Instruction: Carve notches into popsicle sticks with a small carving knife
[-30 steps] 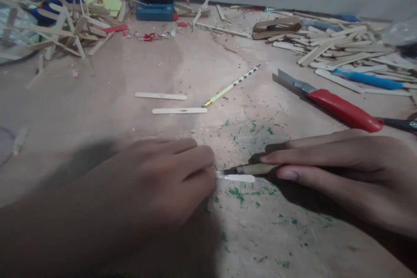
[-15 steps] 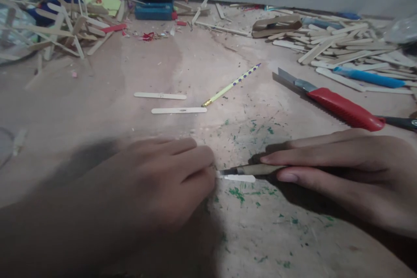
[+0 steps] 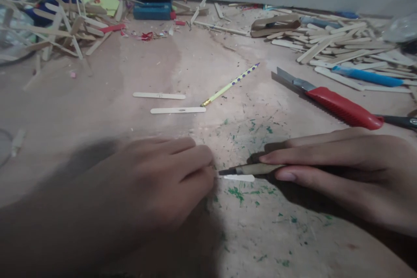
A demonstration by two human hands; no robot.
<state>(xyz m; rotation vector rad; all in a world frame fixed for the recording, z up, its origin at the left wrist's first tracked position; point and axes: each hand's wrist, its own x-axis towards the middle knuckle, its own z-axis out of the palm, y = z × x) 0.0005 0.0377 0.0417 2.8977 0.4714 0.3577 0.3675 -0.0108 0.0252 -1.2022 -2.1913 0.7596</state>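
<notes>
Stick (image 3: 243,178) pinned by left hand (image 3: 172,182), knife (image 3: 247,169) held in right (image 3: 339,171)

The stick is held flat on the counter (image 3: 97,104), toward the near edge, which is itself out of view. Its left end is covered by the left hand, whose fingers are curled over it; the fingertips are hidden, but by this press the wood is probably steadied. Only the right end is exposed.

The knife is pinched by its handle between thumb and fingers of the right hand. It is laid low, nearly in line with the stick, and its tip is pointed at the left hand's knuckles; by so shallow an angle, fine control is probably gained. Whether the wood is touched by the blade cannot be told.

Nearer the far edge, two loose sticks (image 3: 166,110) are laid almost parallel, seemingly within easy reach. A pencil (image 3: 231,84) is set slantwise, its eraser end against or just beside one of them. Toward the right side, a red cutter (image 3: 345,106) is placed with its blade aimed at the far edge, presumably for safety. Along that edge, a stick pile (image 3: 345,47) on the right and a stick tangle (image 3: 65,30) on the left are gathered, apparently so that neither hand is hindered.
</notes>
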